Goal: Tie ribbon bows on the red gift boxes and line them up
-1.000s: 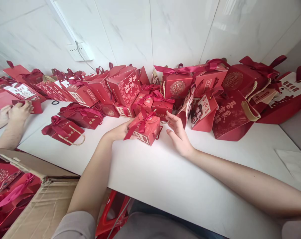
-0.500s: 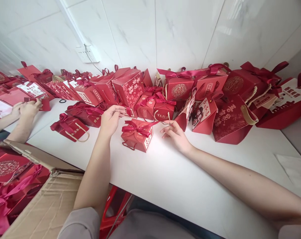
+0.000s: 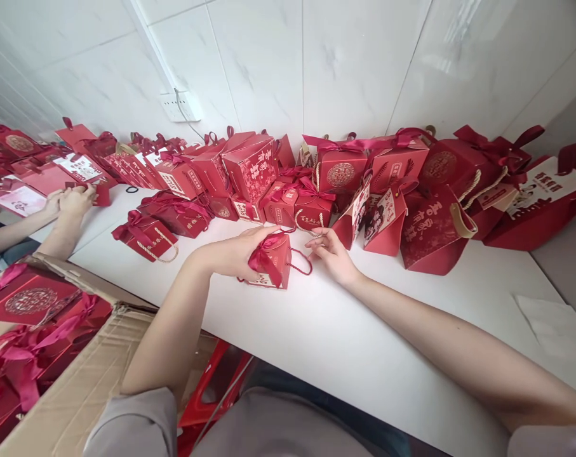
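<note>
My left hand (image 3: 242, 252) is closed on a small red gift box (image 3: 274, 261) with a dark red ribbon bow, tilting it on the white table (image 3: 326, 343). Its thin red cord handle loops out to the right. My right hand (image 3: 332, 252) rests on the table just right of the box, fingers curled, fingertips near the cord and a gold rope handle; whether they pinch anything I cannot make out. Behind stands a row of red gift boxes (image 3: 249, 168) and bags along the wall.
Another person's hands (image 3: 73, 200) work on a red box at the far left. A cardboard carton (image 3: 87, 387) with red boxes sits at lower left. A red stool (image 3: 211, 393) is under the table. White paper (image 3: 554, 324) lies at the right.
The small box stood upright on the table with my left hand above it; now my left hand grips and tips it. My right hand has stayed just right of it.
</note>
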Available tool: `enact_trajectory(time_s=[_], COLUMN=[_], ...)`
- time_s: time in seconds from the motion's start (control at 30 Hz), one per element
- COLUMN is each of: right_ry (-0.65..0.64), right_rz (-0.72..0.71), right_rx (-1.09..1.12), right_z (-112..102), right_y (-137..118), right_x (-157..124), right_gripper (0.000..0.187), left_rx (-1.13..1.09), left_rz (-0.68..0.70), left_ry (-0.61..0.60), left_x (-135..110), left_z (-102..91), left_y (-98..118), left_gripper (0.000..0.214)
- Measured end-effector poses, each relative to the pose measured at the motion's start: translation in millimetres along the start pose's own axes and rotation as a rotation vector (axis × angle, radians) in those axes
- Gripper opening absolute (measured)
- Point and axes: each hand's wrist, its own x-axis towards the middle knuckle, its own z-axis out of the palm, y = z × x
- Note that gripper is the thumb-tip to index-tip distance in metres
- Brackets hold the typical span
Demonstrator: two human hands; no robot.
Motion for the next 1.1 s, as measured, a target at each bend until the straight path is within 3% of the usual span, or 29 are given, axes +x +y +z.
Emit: enact_trajectory(time_s=[0.1, 0.17, 0.23, 0.37, 0.43, 0.5, 0.6, 0.73, 0.83, 0.9, 0.97, 1.1], right_ry=[0.009, 0.013, 0.015, 0.022, 0.024, 0.023, 0.021, 0.016, 0.005, -0.001, -0.007, -0.018], right_rz=[0.004, 0.009, 0.016, 0.025, 0.024, 0.020, 0.021, 0.035, 0.040, 0.041, 0.042, 0.045], right_rx=[0.002, 0.003, 0.003, 0.002, 0.001, 0.000, -0.004, -0.011, -0.019, -0.024, -0.030, -0.042], right_z=[-1.0, -1.7, -2.2, -2.1, -1.8, -1.7, -2.4, -5.3, -7.9, -9.2, -9.8, -10.3], right_y=[1.4, 2.3, 2.7, 1.5, 0.7, 0.4, 2.0, 6.0, 8.3, 9.2, 9.7, 10.1], right_x=[1.2, 1.9, 2.4, 2.5, 2.4, 2.4, 2.5, 0.0, -2.8, -4.1, -5.1, -7.4], right_gripper=[0.039, 0.039, 0.039, 0.040, 0.040, 0.040, 0.039, 0.041, 0.042, 0.041, 0.039, 0.038], left_rx=[0.009, 0.026, 0.041, 0.124, 0.247, 0.363, 0.393, 0.447, 0.498, 0.475, 0.446, 0.569], left_rz=[0.110, 0.089, -0.050, -0.488, -0.521, -0.435, -0.358, -0.435, -0.364, -0.323, -0.358, -0.621], left_ry=[-0.042, -0.026, 0.026, 0.141, 0.224, 0.283, 0.191, 0.040, -0.044, -0.090, -0.077, 0.080], left_x=[-0.8, 0.4, 0.1, -9.9, -15.0, -14.2, 3.0, 34.6, 35.9, 18.0, -16.4, -121.1], left_z=[-6.2, -4.6, -2.2, -3.3, -5.9, -8.0, -8.7, -8.1, -14.2, -24.9, -41.3, -83.2], left_y=[-8.3, -6.2, 0.6, 18.5, 24.0, 24.9, 20.3, 19.8, 30.9, 40.7, 47.1, 31.6], left_gripper=[0.111, 0.111, 0.108, 0.117, 0.123, 0.125, 0.125, 0.112, 0.109, 0.107, 0.102, 0.092])
